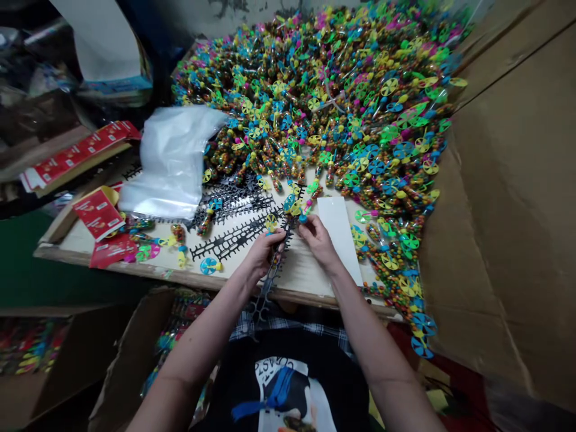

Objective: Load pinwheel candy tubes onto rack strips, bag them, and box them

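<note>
My left hand (265,255) grips a black plastic runner strip (269,288), which hangs down past the table edge. My right hand (318,240) pinches the blue end of a clear tube of coloured candy beads (306,201), topped by a small pinwheel. The two hands are close together, and the strip's top end meets the tube. More black runner strips (229,240) lie on the pale board (306,282) just left of my hands. A white card (337,240) lies beside my right hand. A huge heap of pinwheel candy tubes (306,102) fills the far side.
A clear plastic bag (171,162) and red printed cards (99,213) lie at the board's left. A cardboard sheet (495,210) rises along the right side. Below the board's front edge stands an open carton (130,360) holding colourful items.
</note>
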`<state>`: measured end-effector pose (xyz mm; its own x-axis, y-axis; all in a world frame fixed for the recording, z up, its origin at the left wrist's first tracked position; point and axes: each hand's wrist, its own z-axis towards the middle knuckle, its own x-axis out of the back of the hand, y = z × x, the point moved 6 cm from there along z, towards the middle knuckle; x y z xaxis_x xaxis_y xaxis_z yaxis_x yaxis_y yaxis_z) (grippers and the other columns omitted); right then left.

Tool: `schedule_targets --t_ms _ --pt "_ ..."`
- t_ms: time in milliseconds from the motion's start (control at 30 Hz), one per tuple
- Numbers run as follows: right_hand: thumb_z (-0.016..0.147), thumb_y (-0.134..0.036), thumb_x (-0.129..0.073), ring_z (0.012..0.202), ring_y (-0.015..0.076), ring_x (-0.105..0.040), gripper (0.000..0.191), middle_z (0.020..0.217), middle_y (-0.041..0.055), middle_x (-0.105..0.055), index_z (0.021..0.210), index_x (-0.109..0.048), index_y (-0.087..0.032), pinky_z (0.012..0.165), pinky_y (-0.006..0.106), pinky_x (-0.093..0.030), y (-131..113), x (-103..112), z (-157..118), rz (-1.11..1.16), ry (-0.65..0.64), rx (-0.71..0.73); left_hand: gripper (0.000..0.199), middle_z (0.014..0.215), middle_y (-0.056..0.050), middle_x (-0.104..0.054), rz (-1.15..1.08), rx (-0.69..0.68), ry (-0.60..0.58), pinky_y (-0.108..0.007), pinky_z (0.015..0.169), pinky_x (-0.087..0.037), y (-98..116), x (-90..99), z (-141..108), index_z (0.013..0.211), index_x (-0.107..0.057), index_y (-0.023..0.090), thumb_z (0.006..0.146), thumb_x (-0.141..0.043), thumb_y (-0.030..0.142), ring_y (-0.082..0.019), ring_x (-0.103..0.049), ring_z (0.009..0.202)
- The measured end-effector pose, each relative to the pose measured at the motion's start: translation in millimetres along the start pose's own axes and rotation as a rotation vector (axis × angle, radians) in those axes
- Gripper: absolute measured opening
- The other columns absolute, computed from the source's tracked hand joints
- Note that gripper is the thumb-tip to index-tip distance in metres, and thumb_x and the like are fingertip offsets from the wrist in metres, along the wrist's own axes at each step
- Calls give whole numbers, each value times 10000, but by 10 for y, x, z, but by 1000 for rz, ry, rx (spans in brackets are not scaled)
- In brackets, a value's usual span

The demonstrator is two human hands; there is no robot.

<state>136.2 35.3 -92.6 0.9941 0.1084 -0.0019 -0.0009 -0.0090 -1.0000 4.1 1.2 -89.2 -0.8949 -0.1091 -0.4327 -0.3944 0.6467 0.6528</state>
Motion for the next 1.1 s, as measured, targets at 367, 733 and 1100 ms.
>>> schedule_targets --t_ms 367,733,1100 --pt "669 -471 -720 713 124 -550 329 787 -22 -599 841 -581 -228 657 256 -498 14 -15 -15 194 123 -63 293 381 86 -433 -59 -38 -28 -163 334 -290 5 -144 -53 671 -458 189 574 -708 307 -45 -339 304" --pt "711 -413 -684 802 159 -606 246 842 15 -674 849 -653 -212 768 299 -497 89 15 4 70 157 47 368 444 71 -488 89 -111 57 -177 349 -260 -36 -139 -72 707 -474 184 553 -743 385 -50 -371 333" --pt "675 -448 -708 705 129 -573 316 821 -7 -657 888 -621 -232 582 232 -461 245 73 -8 260 217 -85 346 939 -5 -563 258 -470 66 -211 622 -465 220 102 78 890 -536 205 564 -648 175 -111 -558 788"
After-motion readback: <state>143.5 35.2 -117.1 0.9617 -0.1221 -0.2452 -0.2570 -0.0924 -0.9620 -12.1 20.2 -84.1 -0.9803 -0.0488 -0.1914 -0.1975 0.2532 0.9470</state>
